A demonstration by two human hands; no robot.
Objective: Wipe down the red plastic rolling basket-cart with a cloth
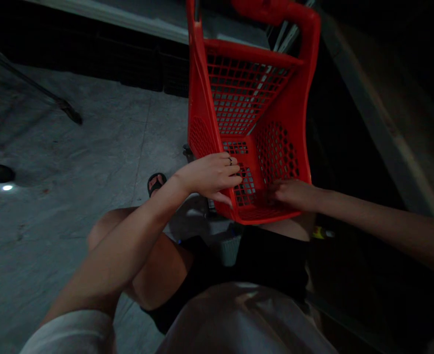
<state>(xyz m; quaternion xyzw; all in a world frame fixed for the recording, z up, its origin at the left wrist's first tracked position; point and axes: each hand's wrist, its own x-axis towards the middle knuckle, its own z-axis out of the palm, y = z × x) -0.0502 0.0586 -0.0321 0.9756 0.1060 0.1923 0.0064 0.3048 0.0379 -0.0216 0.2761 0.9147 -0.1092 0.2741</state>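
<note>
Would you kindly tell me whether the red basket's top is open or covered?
The red basket is open on top: its mesh floor shows, and the right hand reaches inside.

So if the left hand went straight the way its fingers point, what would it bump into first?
Probably the opposite holed wall of the red basket, though the right hand lies close to that line and might come first; depth is hard to judge.

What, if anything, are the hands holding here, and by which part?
The left hand lies over the side rim of the basket; a firm grip cannot be confirmed. The right hand is inside, its fingers too dim to show any hold.
</note>
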